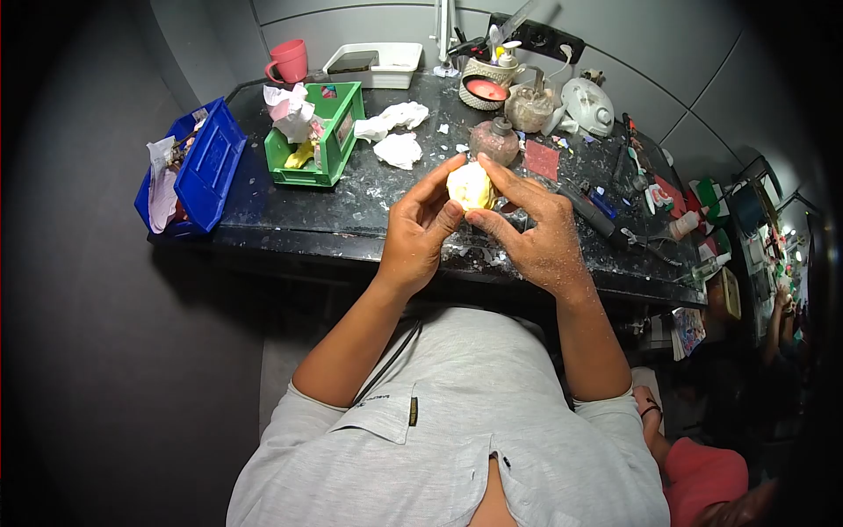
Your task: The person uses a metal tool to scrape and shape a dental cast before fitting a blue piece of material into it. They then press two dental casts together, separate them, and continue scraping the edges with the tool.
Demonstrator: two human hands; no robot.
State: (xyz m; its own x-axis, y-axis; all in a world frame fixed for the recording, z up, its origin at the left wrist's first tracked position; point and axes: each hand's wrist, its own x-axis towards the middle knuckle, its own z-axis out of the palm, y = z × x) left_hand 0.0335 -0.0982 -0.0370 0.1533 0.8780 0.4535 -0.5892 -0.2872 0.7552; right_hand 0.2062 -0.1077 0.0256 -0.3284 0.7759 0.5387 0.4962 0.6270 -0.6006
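Observation:
Both hands hold a small pale yellow plaster piece up in front of me, above the front part of the black workbench. My left hand grips its left side, thumb low and fingertips at the top. On its right side are the fingers and thumb of my right hand, which is dusted with white specks. Glare washes out the piece's surface, so its exact shape is hard to make out. Just behind it stands a round glass spirit burner. A crumpled white tissue lies on the bench beyond my left hand.
A green bin and a tilted blue bin hold papers and pieces at left. Behind are a pink mug and a white tray. Pliers and tools lie right. Another person's red sleeve shows at lower right.

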